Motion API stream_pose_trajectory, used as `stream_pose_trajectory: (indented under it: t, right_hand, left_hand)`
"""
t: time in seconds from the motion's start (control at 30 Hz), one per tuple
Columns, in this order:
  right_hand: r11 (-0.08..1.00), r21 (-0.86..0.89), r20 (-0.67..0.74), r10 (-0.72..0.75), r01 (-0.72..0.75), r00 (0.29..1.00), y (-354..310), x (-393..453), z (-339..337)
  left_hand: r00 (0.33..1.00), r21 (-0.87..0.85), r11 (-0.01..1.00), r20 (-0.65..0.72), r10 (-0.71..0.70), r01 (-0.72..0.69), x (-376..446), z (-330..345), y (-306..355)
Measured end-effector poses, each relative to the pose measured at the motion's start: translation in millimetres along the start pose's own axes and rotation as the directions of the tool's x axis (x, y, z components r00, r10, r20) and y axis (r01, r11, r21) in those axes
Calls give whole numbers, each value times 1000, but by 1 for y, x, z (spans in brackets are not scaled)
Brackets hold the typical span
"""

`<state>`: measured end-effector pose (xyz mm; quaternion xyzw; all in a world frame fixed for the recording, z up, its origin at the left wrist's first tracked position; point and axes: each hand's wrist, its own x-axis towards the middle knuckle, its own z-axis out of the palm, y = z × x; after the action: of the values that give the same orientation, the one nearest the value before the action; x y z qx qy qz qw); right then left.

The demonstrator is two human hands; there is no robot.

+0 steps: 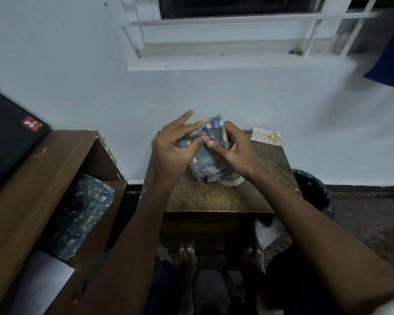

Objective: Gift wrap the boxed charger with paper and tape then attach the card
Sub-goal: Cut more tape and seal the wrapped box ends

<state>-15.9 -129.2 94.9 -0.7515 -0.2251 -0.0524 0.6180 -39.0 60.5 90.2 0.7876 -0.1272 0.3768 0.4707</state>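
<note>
The boxed charger, covered in dark blue animal-print paper, stands tilted on a small brown table. My left hand holds its left side, thumb pressed on the front, fingers stretched behind the top edge. My right hand grips the right side, thumb pressing the front next to the left thumb. A clear tape roll lies on the table just behind the box's lower right corner, partly hidden by my right wrist. A white "Happy Birthday" card leans against the wall at the table's far right corner.
A wooden shelf unit stands to the left, with spare wrapping paper in its compartment and a black box on top. A black-lined bin sits right of the table. A white wall and window sill are behind. My bare feet show below.
</note>
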Motion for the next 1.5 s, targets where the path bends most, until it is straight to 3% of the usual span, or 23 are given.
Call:
stream_pose_trajectory:
  t: [0.2, 0.33, 0.4, 0.47, 0.53, 0.6, 0.67, 0.77, 0.87, 0.93, 1.07, 1.2, 1.3, 1.5]
  right_hand:
    - [971, 137, 73, 186, -195, 980, -7, 1, 6]
    - [921, 77, 243, 354, -381, 903, -5, 5, -2]
    - [869, 123, 285, 431, -479, 856, -2, 6, -10]
    - [826, 258, 290, 429, -502, 855, 2, 7, -18]
    - [816, 344, 304, 372, -465, 877, 1, 5, -23]
    - [840, 331, 354, 312, -430, 882, -1, 0, -23]
    - [917, 204, 391, 245, -343, 887, 2, -6, -21]
    - [967, -38, 349, 249, -252, 903, 13, -11, -12]
    - [969, -112, 234, 242, -221, 942, 26, -11, 1]
    - [969, -38, 176, 246, -243, 953, 30, -9, 11]
    - [955, 31, 38, 294, -295, 955, 28, -5, 39]
    - [945, 89, 152, 300, -315, 942, 22, -4, 46]
    - [958, 38, 278, 262, -283, 924, 24, -8, 43]
    - [975, -35, 120, 221, -218, 968, 32, -12, 44]
  left_hand:
    - [979, -130, 972, 88, -186, 196, -1, -7, -12]
    - [893, -167, 877, 89, -442, 451, -5, -5, -32]
    - [759, -291, 711, 91, -645, 640, -6, -5, -37]
    - [526, -376, 447, 138, -840, 812, -6, -8, -40]
    - [305, -331, 211, 263, -916, 920, -6, -12, -36]
    - [134, -237, 36, 415, -900, 971, -8, -15, -32]
    - [20, -182, -68, 444, -896, 981, -11, -14, -31]
    - [-61, -48, -86, 387, -920, 995, -13, -10, -37]
    - [-65, -30, -83, 376, -924, 996, -15, -7, -42]
    - [-44, -72, -78, 395, -918, 994, -17, -5, -38]
    - [116, -191, 64, 278, -954, 979, -25, 16, -33]
    - [163, -269, 95, 241, -957, 959, -32, 32, -30]
    - [251, -272, 213, 113, -961, 938, -31, 32, -35]
    - [445, -229, 404, 169, -880, 886, -41, 33, -36]
